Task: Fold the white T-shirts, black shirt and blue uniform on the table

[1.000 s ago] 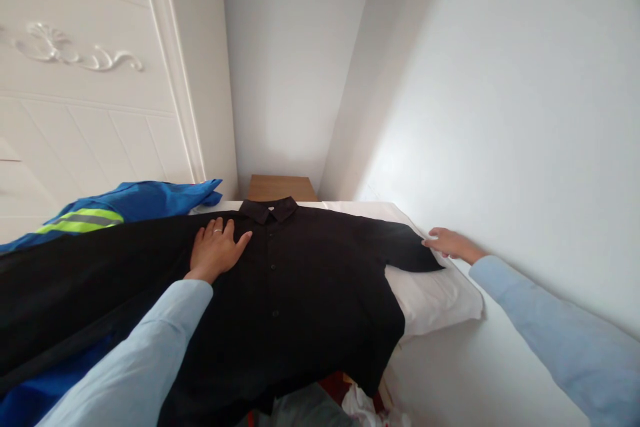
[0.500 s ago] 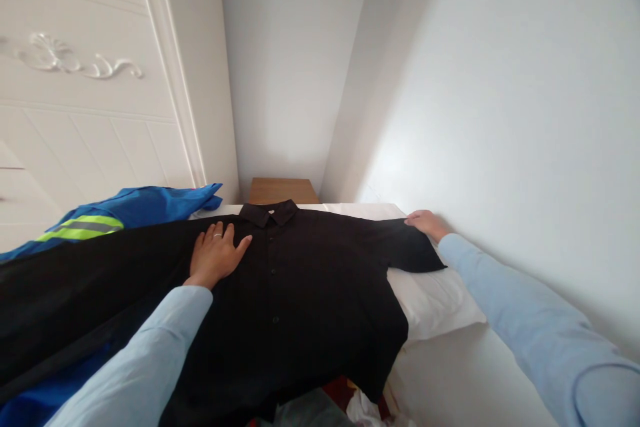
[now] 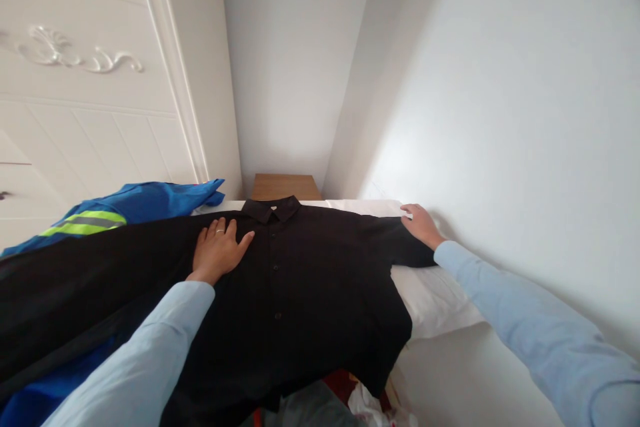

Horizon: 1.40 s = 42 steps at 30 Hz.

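A black collared button-up shirt [image 3: 320,280] lies spread out, front side up, its collar toward the back. My left hand [image 3: 217,250] rests flat on its chest just left of the collar, fingers spread, a ring on one finger. At the short sleeve on the right, my right hand [image 3: 420,223] hovers over the upper edge, thumb and fingers apart with a white gap showing between them. The sleeve's end is partly hidden behind that hand. The left sleeve side stretches out past the view's left edge.
A white pillow or folded cloth [image 3: 435,297] lies under the shirt's right side, beside the wall [image 3: 500,113]. Blue clothing with a yellow-green reflective band [image 3: 90,221] lies at the left. Behind stands a brown wooden surface [image 3: 287,187]; a white wardrobe [image 3: 100,127] rises at left.
My right hand has opened and let go of the sleeve's upper edge, where its fingers were pinched. My left hand stays on the shirt. The view has shifted slightly.
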Tool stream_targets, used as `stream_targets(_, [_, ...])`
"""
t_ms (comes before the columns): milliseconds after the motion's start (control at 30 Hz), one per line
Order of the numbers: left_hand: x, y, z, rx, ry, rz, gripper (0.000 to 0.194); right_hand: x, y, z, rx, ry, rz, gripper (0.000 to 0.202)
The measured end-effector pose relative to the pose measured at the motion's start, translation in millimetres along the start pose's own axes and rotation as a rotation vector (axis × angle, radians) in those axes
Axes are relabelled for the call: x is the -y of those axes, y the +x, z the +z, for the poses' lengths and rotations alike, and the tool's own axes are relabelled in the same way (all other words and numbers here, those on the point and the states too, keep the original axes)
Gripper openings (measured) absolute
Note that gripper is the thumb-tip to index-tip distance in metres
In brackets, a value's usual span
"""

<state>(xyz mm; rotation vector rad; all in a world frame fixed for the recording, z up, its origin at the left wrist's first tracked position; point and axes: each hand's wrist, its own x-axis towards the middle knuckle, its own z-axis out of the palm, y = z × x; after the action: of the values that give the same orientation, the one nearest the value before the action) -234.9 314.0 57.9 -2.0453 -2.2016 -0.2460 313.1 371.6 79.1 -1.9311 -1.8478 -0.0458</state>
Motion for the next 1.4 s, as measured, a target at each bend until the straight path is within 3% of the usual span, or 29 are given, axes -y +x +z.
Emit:
stream_targets(167, [0.0, -0.3, -1.2, 0.01, -0.009, 0.003, 0.08, 6.4, -10.5, 3.5, 0.114, -0.017, -0.051, 0.021])
stream_targets(267, [0.7, -0.2, 0.3, 0.004, -0.016, 0.003, 0.08, 8.4, -17.9, 3.0, 0.106, -0.013, -0.063, 0.02])
stream_targets(367, [1.7, 0.1, 2.8, -0.008, -0.011, 0.01, 0.08, 5.2, -28.0, 3.8, 0.082, 0.017, -0.09, 0.026])
stream_targets(567, [0.8, -0.3, 2.2, 0.02, -0.009, 0.007, 0.079, -26.0, -46.8, 13.8, 0.208, 0.111, -0.143, 0.044])
stream_targets(733, [-1.4, -1.7, -0.7, 0.055, -0.039, -0.008, 0.081, -48.1, -49.0, 21.2, 0.205, 0.029, -0.215, 0.059])
stream_targets(833, [0.4, 0.0, -2.2, 0.082, -0.139, -0.024, 0.084, -53.9, -47.9, 26.5, 0.15, -0.021, -0.204, 0.062])
stream_targets(1033, [22.9, 3.4, -9.1, 0.031, -0.647, 0.006, 0.079, -57.0, -47.6, 31.8, 0.056, -0.049, -0.144, 0.072])
stream_targets(1167, [43.6, -8.0, -14.0, -0.035, -0.804, 0.049, 0.077, -58.6, -47.0, 32.7, 0.021, -0.062, -0.097, 0.076])
stream_targets(1267, [52.2, -25.5, -17.3, -0.062, -0.736, 0.025, 0.064, -63.3, -45.7, 35.5, -0.062, -0.069, -0.097, 0.075])
stream_targets(1400, [36.7, -55.8, -24.2, 0.015, -0.492, 0.158, 0.061, -69.9, -43.0, 39.3, -0.027, -0.076, 0.012, 0.082])
